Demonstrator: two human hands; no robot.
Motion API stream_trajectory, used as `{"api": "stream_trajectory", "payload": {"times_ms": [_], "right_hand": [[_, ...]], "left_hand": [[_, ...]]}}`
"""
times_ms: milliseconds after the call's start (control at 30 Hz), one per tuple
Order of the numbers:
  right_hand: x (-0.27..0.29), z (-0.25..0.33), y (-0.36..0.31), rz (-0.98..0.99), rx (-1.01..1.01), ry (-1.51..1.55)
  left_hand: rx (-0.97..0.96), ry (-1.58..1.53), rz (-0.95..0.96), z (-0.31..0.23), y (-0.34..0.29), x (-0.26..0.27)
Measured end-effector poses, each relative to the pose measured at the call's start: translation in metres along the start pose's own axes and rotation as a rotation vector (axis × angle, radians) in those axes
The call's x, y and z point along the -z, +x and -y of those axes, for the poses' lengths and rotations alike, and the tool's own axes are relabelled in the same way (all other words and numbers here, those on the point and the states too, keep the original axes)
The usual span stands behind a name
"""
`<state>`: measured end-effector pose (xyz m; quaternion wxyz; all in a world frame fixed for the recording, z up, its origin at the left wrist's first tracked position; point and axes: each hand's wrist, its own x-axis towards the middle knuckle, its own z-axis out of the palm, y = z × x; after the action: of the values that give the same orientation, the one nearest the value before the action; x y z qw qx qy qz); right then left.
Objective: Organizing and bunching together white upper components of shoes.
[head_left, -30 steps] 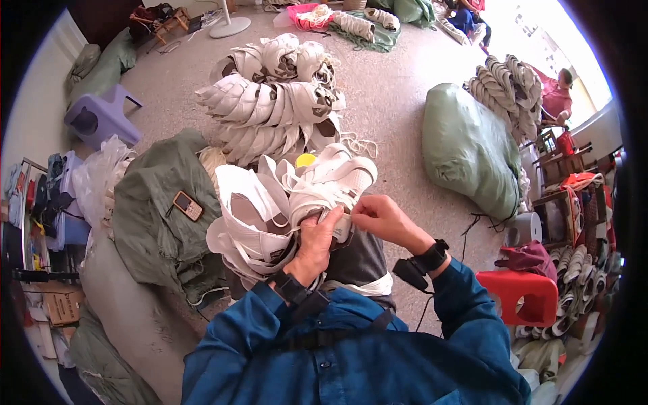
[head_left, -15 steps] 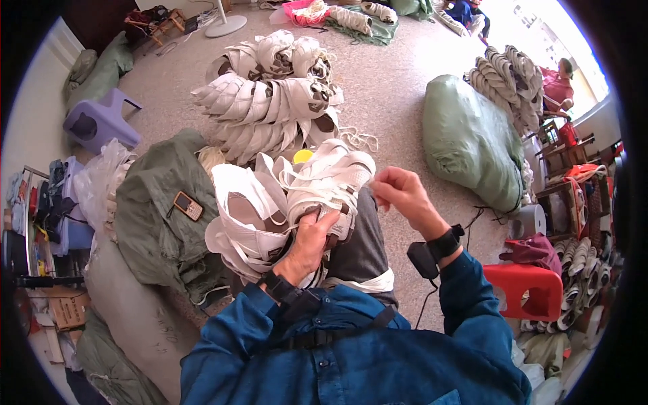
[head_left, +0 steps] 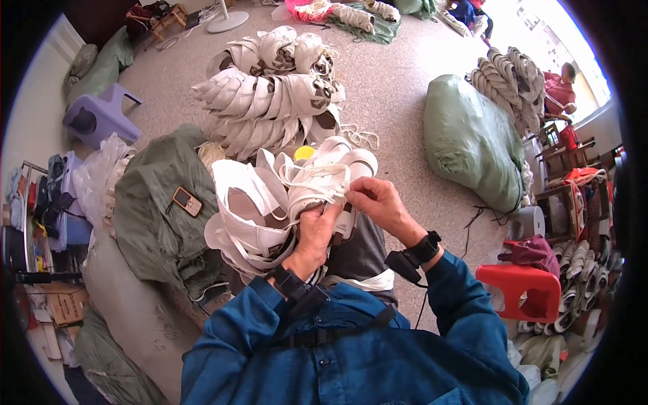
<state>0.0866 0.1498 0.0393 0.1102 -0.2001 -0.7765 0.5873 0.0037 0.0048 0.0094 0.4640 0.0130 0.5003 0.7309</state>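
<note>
On my lap lies a white shoe upper [head_left: 320, 177] with pale laces across its front. My left hand [head_left: 316, 233] is wrapped round its near end, thumb pressed on top. A thin white shoelace [head_left: 347, 179] runs to the fingertips of my right hand [head_left: 379, 202], which pinch together beside the upper's right edge; the lace's tip is hidden by the fingers. More white uppers [head_left: 250, 202] with grey linings sit nested against it on the left. A yellow round thing [head_left: 304, 153] shows just behind them.
Ahead on the floor stands a big stack of nested uppers [head_left: 270, 94]. A phone [head_left: 187, 202] rests on green cloth [head_left: 152, 223] at left. To the right are a stuffed green sack [head_left: 469, 142] and a red stool [head_left: 520, 290]. A purple stool [head_left: 101, 118] lies far left; people sit far right.
My right hand has moved left and slightly down, from apart beside the upper to its laces. My left hand keeps its grip on the upper.
</note>
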Motion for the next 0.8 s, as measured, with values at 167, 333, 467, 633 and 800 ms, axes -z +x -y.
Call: {"api": "stream_trajectory", "payload": {"times_ms": [167, 333, 467, 633, 800], "right_hand": [[-0.002, 0.016, -0.002, 0.004, 0.099, -0.228], [0.001, 0.042, 0.010, 0.169, 0.359, -0.581], [0.006, 0.046, 0.024, 0.360, 0.434, -0.782], [-0.005, 0.049, 0.029, 0.474, 0.284, -1.027], [-0.002, 0.042, 0.022, 0.276, 0.388, -0.731]], "left_hand": [[0.041, 0.018, 0.042, 0.001, 0.003, 0.008], [0.006, 0.000, 0.039, 0.004, 0.003, 0.008], [-0.016, 0.055, 0.021, 0.007, 0.005, 0.008], [0.062, 0.006, 0.041, 0.006, 0.001, 0.011], [-0.029, -0.037, 0.067, 0.002, 0.000, 0.011]]}}
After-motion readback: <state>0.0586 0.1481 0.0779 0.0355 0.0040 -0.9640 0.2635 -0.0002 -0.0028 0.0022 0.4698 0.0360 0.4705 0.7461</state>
